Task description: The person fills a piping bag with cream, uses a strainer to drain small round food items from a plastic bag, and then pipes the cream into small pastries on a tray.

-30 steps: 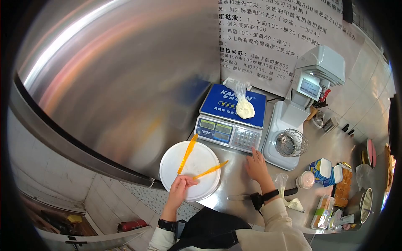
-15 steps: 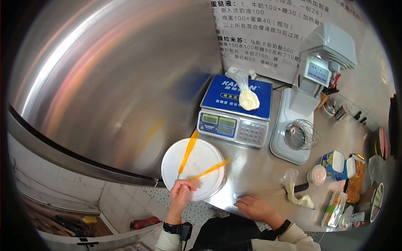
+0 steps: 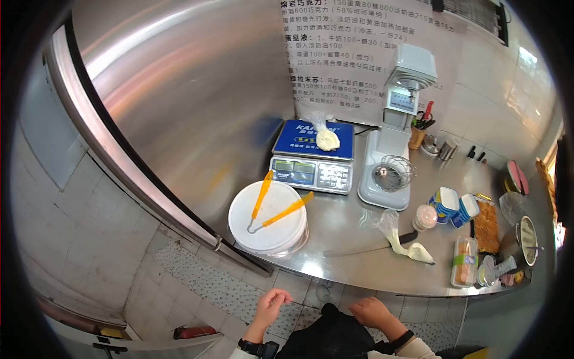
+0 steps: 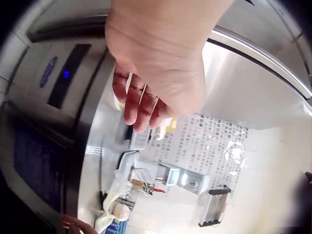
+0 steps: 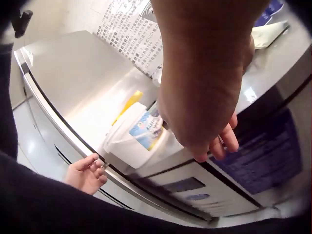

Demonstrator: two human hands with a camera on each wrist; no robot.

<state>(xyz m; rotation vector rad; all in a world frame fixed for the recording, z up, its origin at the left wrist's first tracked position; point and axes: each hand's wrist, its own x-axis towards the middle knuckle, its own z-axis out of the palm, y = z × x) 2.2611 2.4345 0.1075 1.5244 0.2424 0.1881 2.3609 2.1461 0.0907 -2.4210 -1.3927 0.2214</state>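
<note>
My left hand (image 3: 272,306) hangs below the counter's front edge, its fingers loosely bent and holding nothing. Level with it, in front of the dark apron, is my right hand (image 3: 372,312), relaxed too and with nothing in it. Nearest to the left hand is a white lidded bucket (image 3: 244,209). Orange-handled tongs (image 3: 286,209), spread in a V with a metal bend at the near end, lie on its lid. Behind the bucket, a piping bag of cream (image 3: 327,141) rests on the blue digital scale (image 3: 286,148). The right wrist view also shows the left hand (image 5: 88,174) beside the bucket (image 5: 139,141).
A stand mixer (image 3: 382,179) with a whisk is right of the scale. A second piping bag (image 3: 412,250) lies by a long knife (image 3: 359,251). Tubs (image 3: 445,203), a jar (image 3: 425,217) and a clear cake box (image 3: 464,263) stand farther right. The steel fridge (image 3: 191,107) borders the left.
My left hand has drawn back from the tongs, which stay on the lid. My right hand has left the scale's keypad, passed over the counter's edge and come back to my body.
</note>
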